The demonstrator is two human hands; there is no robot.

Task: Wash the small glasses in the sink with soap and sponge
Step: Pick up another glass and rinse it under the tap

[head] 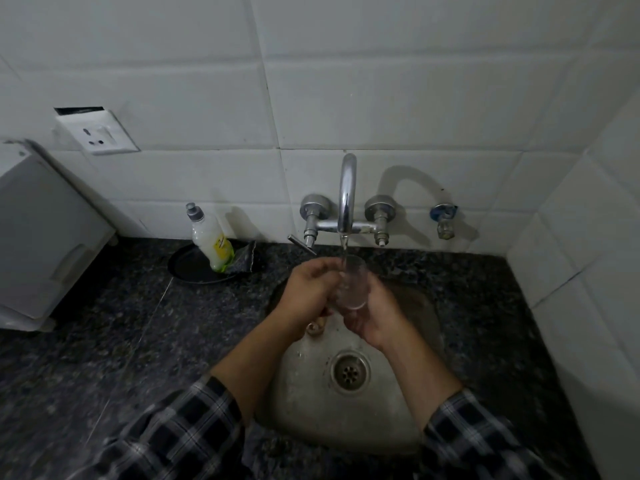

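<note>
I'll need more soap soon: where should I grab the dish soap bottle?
Grip the dish soap bottle round its white middle, coming from the front: it leans tilted, cap up-left, wall behind, and a crumpled dark item crowds its base.

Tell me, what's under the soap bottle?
A round black tray lies under the dish soap bottle, a crumpled scrub pad beside it. Whatever is right beneath the bottle is hidden.
</note>
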